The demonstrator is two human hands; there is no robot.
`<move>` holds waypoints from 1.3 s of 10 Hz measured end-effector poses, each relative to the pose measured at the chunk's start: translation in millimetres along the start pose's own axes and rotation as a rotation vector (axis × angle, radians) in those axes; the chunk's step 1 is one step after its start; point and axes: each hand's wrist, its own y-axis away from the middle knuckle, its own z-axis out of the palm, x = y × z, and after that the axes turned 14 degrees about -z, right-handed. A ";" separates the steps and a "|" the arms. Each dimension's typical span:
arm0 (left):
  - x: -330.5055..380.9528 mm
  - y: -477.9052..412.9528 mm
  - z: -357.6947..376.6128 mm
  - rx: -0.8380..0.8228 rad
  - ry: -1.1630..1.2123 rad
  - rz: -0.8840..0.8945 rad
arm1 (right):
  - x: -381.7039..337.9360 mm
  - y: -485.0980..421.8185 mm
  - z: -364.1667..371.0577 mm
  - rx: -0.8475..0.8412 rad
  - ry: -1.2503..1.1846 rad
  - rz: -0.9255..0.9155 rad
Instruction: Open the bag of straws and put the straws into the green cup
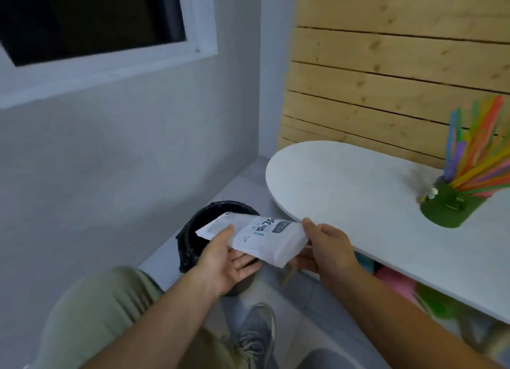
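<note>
1. L hand (226,261) & R hand (328,247) each pinch an end of bag (262,236), over bin (220,206).
2. Straws (474,153) already in green cup (452,206) on table (345,181).
3. Risk: light bag flutters past bin if dropped off-centre.

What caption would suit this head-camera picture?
Left hand and right hand hold the bag over the bin; straws stand in the green cup.

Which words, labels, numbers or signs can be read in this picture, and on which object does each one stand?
Nothing can be quoted with certainty.
On the white bag, large dark characters: turned sideways and blurred, not readable.
On the same bag, a dark label patch: too blurred to read.
On the same bag, small grey print near the left hand: too small to read.
On the green cup: no text visible.
</note>
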 end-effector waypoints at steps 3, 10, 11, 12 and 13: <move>5.6 -12.2 -15.6 0.070 -0.182 -0.092 | 36.3 -24.3 53.6 -0.052 0.079 0.181; -34.7 45.5 121.1 -0.235 -0.891 0.429 | -38.0 45.7 -121.4 0.073 0.198 -0.190; -43.1 48.4 152.3 -0.296 -0.997 0.429 | -63.1 63.1 -158.7 0.133 0.228 -0.242; -47.8 47.5 182.7 -0.337 -1.143 0.418 | -88.8 77.0 -196.6 0.209 0.271 -0.340; -58.0 33.7 213.4 -0.386 -1.302 0.314 | -116.6 89.9 -240.0 0.438 0.302 -0.486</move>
